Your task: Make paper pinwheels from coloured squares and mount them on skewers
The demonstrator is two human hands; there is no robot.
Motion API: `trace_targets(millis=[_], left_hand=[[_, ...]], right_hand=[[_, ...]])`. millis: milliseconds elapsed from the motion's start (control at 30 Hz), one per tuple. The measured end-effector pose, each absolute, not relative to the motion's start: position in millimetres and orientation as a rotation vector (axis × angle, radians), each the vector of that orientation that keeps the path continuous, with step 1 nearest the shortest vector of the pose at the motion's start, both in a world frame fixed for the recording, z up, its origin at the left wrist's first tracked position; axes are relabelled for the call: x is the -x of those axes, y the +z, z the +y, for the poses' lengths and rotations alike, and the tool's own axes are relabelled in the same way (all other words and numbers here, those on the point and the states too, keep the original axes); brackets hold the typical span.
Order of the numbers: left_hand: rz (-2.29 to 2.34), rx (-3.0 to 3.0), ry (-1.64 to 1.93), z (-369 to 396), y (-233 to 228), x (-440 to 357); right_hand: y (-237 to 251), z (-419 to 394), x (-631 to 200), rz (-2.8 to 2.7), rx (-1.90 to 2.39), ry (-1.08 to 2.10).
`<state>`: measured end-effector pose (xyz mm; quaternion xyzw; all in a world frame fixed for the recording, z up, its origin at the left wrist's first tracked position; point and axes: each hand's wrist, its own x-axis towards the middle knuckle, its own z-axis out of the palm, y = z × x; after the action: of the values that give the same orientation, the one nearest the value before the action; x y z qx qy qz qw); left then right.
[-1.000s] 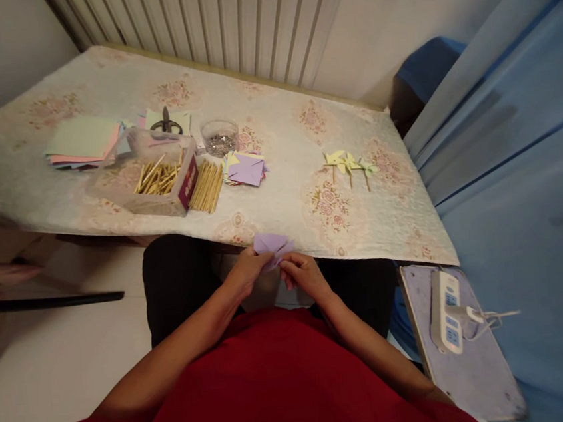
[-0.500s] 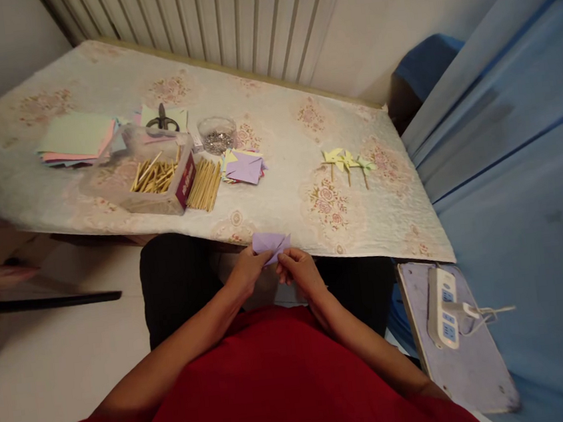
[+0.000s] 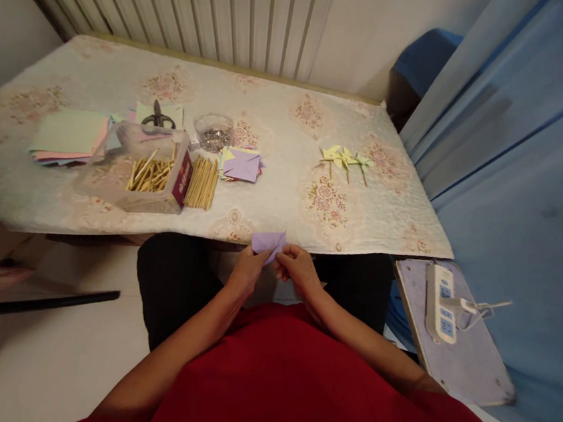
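Observation:
A small square of purple paper [image 3: 267, 241] with slits in it is held at the table's front edge, above my lap. My left hand [image 3: 250, 268] grips its left side, thumb on top. At its lower right corner, my right hand [image 3: 295, 266] pinches the paper between thumb and fingers. Beyond my hands lies a pile of slit paper squares [image 3: 241, 165], a purple one uppermost. Three small yellow and green paper pinwheels [image 3: 341, 158] on sticks rest to the right on the table.
A clear plastic box [image 3: 154, 201] of short sticks stands left, beside a row of sticks [image 3: 201, 184]. Behind are a bowl of small metal pieces [image 3: 214, 134], scissors [image 3: 158, 118] and coloured paper sheets [image 3: 70, 136]. A power strip [image 3: 441, 305] lies on a board at right.
My right fingers have shifted slightly on the purple paper, and its upper right corner lies a little differently. The whole view has moved slightly.

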<state>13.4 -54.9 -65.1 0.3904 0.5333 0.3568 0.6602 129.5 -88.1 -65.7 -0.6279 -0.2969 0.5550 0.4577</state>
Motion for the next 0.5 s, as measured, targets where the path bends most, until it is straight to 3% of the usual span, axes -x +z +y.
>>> trace_targets(millis=[267,500], left_hand=[[1.232,-0.871,0.834,-53.6,-64.9,-11.6],[1.214,-0.809,0.861,-53.8,-66.4,-11.9]], right_hand=[[-66.6,-92.0,-131.2,-0.661,1.306,1.474],[-69.1,-90.5,-130.4,-0.689,1.425,1.392]])
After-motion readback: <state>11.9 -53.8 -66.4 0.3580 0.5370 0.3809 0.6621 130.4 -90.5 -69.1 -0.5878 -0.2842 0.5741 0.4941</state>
